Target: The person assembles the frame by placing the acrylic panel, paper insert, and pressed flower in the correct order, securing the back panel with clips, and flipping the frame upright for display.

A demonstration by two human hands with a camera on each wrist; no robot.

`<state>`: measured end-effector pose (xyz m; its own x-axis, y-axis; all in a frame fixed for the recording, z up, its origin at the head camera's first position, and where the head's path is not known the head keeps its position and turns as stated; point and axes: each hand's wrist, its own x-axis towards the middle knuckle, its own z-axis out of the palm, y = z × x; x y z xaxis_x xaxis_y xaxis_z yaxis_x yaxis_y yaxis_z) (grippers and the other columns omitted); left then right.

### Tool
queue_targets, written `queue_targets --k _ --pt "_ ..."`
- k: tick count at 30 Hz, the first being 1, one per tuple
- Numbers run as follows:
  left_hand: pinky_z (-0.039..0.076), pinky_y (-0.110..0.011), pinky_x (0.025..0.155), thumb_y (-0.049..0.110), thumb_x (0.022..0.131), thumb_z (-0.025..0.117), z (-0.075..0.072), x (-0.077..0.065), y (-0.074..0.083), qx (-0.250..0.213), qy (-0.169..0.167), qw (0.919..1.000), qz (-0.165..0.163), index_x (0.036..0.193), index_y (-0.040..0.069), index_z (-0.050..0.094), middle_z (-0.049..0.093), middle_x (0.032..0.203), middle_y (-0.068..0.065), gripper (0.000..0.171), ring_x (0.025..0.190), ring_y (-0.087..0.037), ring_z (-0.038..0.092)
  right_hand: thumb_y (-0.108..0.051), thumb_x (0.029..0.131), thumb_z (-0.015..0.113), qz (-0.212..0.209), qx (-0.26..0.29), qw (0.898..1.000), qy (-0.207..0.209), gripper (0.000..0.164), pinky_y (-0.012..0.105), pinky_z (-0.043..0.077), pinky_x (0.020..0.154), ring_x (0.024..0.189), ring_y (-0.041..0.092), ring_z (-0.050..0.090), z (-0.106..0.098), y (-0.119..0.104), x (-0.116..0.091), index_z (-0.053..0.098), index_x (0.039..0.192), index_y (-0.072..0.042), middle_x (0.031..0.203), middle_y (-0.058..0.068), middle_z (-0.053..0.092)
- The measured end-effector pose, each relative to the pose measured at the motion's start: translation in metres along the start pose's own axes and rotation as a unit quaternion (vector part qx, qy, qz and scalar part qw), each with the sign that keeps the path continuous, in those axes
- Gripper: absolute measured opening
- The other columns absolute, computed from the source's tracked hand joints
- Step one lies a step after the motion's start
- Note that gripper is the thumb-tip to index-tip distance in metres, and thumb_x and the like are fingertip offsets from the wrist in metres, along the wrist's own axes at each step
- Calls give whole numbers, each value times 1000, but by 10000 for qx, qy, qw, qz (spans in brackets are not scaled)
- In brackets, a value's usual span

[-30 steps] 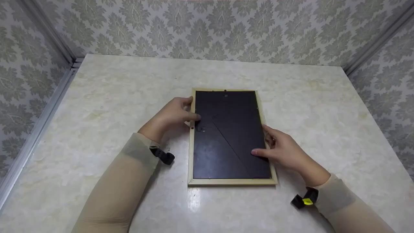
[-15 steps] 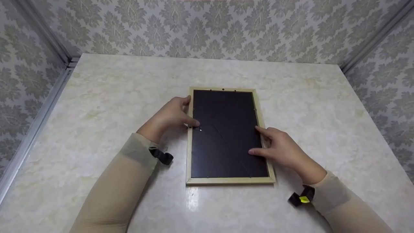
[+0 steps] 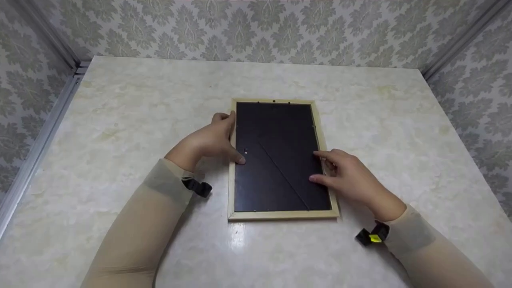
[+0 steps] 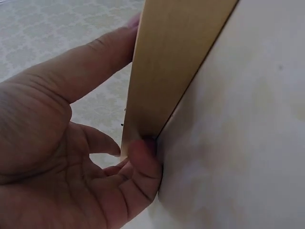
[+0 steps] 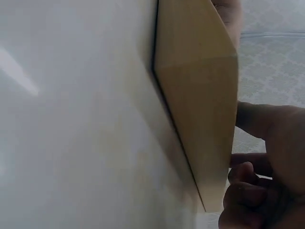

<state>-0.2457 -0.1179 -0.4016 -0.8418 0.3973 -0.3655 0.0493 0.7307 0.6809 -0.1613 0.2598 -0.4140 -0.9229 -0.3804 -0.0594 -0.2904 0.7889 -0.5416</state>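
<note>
A picture frame [image 3: 276, 120] lies back side up on the table, with a black backing board and a pale wooden rim. A thin diagonal line crosses the board, and a small metal piece [image 3: 246, 151] shows by its left edge. My left hand [image 3: 210, 140] holds the left rim, thumb on the board and fingers along the outer side; the left wrist view shows a curled finger against the wooden side [image 4: 176, 62]. On the right rim, my right hand [image 3: 352, 176] has its thumb and index finger over the board's edge, other fingers curled beside the side [image 5: 200, 105].
The marbled white table [image 3: 160, 88] extends around the frame. Patterned wallpaper [image 3: 240, 32] covers the walls behind and to both sides. A metal rail [image 3: 44, 128] runs along the table's left edge. Black wrist straps [image 3: 197, 187] sit on both forearms.
My left thumb has slid down the frame's left edge, baring the small metal piece. My right index finger has come over the right rim. The head view has tilted slightly; the frame stays put.
</note>
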Motion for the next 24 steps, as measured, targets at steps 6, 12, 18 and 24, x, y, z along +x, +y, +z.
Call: queue_targets --k 6,12,18,24 --pt "42 -53 134 33 87 100 2 1 3 191 66 9998 -20 181 10 -10 2 186 -23 146 171 -41 30 -37 94 95 -1320 -354 9904 -219 53 48 55 107 124 24 64 -7 -11 -18 81 141 -16 132 1 72" --pt "39 -52 136 32 86 100 3 1 3 124 27 9999 -19 181 11 -10 1 186 -22 147 172 -39 28 -43 86 100 -1649 -613 9823 -642 64 55 47 125 145 30 58 -4 -15 -23 81 140 -14 149 3 67" --pt "38 -53 137 32 87 99 2 1 1 139 17 9999 18 181 11 -10 1 186 -22 146 173 -40 26 -47 86 100 -1529 -669 9838 -648 64 54 48 125 146 28 58 1 -15 -21 83 137 -14 151 2 68" --pt "40 -53 136 32 88 100 3 1 2 249 -5 9997 34 181 10 -10 -1 186 -23 146 171 -41 29 -45 85 101 -1527 -712 9849 -393 59 56 46 124 144 28 59 5 -16 -22 84 133 -16 150 2 69"
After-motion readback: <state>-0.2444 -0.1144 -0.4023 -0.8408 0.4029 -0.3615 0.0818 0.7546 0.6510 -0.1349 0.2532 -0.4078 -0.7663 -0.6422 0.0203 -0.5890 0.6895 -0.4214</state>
